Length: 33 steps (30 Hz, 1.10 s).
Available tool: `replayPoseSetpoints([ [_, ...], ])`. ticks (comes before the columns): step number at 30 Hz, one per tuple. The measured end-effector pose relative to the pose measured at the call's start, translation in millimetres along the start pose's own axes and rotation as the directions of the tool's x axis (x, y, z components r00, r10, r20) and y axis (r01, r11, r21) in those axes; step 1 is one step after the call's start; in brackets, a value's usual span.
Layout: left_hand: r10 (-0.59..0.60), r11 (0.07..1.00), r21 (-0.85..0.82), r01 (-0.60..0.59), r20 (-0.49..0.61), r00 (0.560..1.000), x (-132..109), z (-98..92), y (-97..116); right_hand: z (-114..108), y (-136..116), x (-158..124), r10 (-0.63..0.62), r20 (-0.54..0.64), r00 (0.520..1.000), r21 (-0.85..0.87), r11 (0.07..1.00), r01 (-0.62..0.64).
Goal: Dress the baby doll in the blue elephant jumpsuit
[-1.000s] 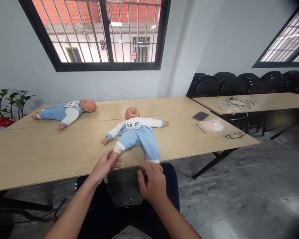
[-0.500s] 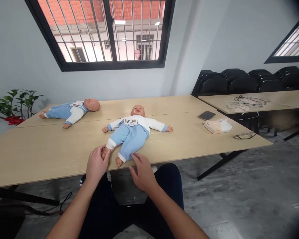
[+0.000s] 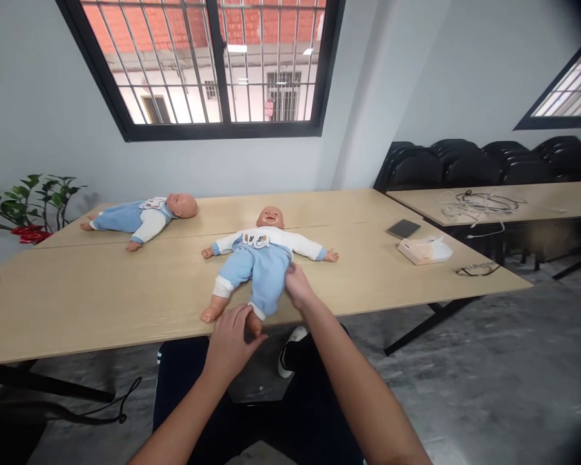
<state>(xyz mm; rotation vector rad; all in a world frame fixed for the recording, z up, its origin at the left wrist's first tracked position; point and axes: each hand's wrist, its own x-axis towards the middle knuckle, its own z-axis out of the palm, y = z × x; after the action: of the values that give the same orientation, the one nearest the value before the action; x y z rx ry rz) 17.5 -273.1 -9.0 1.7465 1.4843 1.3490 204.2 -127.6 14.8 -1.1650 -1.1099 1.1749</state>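
A baby doll (image 3: pixel 271 240) lies on its back with its head away from me and its arms spread. It wears a white top with an animal-face patch and light blue trousers (image 3: pixel 266 278) with white cuffs. My left hand (image 3: pixel 230 339) is round the ankle and foot (image 3: pixel 254 325) of the leg on the right, thumb on one side and fingers on the other. At the right hip, my right hand (image 3: pixel 297 285) grips the side of the trousers, its fingertips partly hidden. The other foot (image 3: pixel 213 311) lies bare on the table.
A second doll (image 3: pixel 145 216) in like clothes lies at the back left of the table (image 3: pixel 101 290). To the right are a dark phone-like slab (image 3: pixel 403 228), a tissue pack (image 3: pixel 423 250) and glasses (image 3: pixel 478 269). A plant (image 3: pixel 43 200) stands left; cables (image 3: pixel 484 201) lie on another table.
My left hand has gone from the doll's left-side foot to the right-side one. My right hand has moved up from the lower trouser leg to the hip. The trouser legs have shifted.
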Motion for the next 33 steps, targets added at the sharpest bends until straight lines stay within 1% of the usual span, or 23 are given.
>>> replayPoseSetpoints([
  [2,0.046,0.999,0.005,-0.046,-0.024,0.999,-0.6,4.2,1.4,0.4,0.2,1.1,0.023,0.036,0.999,-0.009,1.0,-0.023],
  [4,0.113,0.991,0.072,-0.11,-0.047,0.992,-0.6,3.6,2.8,-0.5,2.8,0.7,0.053,0.061,0.997,-0.029,0.998,-0.052],
  [5,0.124,0.988,0.104,-0.117,-0.069,0.99,0.3,1.5,3.9,-1.2,4.7,0.7,0.065,0.07,0.995,-0.043,0.997,-0.062],
  [6,0.11,0.988,0.115,-0.099,-0.101,0.989,2.1,-1.7,5.3,-1.9,6.7,0.9,0.073,0.076,0.994,-0.062,0.996,-0.068],
  [7,0.071,0.994,0.094,-0.059,-0.137,0.988,4.8,-5.9,7.1,-2.7,8.6,1.3,0.077,0.078,0.994,-0.085,0.994,-0.07],
  [9,-0.061,0.998,-0.038,0.055,-0.189,0.98,11.9,-17.1,11.6,-5.3,11.0,3.1,0.075,0.062,0.995,-0.15,0.987,-0.065],
  [11,-0.205,0.962,-0.219,0.162,-0.191,0.96,19.2,-31.4,16.5,-10.8,10.7,6.3,0.053,0.017,0.998,-0.241,0.969,-0.047],
  [13,-0.307,0.909,-0.346,0.233,-0.175,0.936,23.9,-47.0,20.7,-19.6,7.7,11.9,0.0,-0.047,0.999,-0.347,0.938,-0.016],
  [15,-0.358,0.875,-0.404,0.267,-0.17,0.918,24.4,-60.8,23.3,-29.0,3.0,20.5,-0.062,-0.108,0.992,-0.444,0.896,0.008],
  [17,-0.378,0.863,-0.418,0.283,-0.164,0.911,21.3,-69.1,24.6,-35.4,-1.6,30.5,-0.098,-0.15,0.984,-0.511,0.859,0.008],
  [20,-0.386,0.856,-0.426,0.292,-0.153,0.91,14.2,-67.9,26.6,-36.1,-5.6,41.0,-0.116,-0.198,0.973,-0.55,0.835,-0.013],
  [22,-0.416,0.813,-0.495,0.307,-0.124,0.901,10.3,-60.9,30.3,-33.1,-5.5,40.5,-0.132,-0.231,0.964,-0.539,0.842,-0.014],
  [24,-0.457,0.736,-0.594,0.325,-0.082,0.886,8.3,-53.6,36.7,-29.3,-2.7,32.6,-0.158,-0.278,0.948,-0.503,0.865,-0.004],
  [26,-0.481,0.66,-0.675,0.332,-0.039,0.876,8.8,-49.2,45.3,-24.1,3.2,18.5,-0.168,-0.336,0.927,-0.442,0.897,0.002],
  [28,-0.493,0.592,-0.735,0.332,-0.004,0.87,12.0,-47.6,54.6,-15.7,12.2,1.6,-0.129,-0.357,0.925,-0.354,0.935,-0.006],
  [29,-0.5,0.555,-0.762,0.334,0.016,0.866,14.6,-47.5,59.2,-10.0,17.2,-6.3,-0.094,-0.34,0.936,-0.304,0.953,-0.015],
  [31,-0.519,0.479,-0.811,0.336,0.046,0.853,20.9,-47.3,68.1,2.8,26.7,-17.8,-0.026,-0.25,0.968,-0.203,0.979,-0.026],
  [33,-0.542,0.415,-0.846,0.335,0.066,0.838,27.2,-46.6,76.5,14.1,32.9,-20.2,0.071,-0.117,0.991,0.042,0.997,-0.066],
])
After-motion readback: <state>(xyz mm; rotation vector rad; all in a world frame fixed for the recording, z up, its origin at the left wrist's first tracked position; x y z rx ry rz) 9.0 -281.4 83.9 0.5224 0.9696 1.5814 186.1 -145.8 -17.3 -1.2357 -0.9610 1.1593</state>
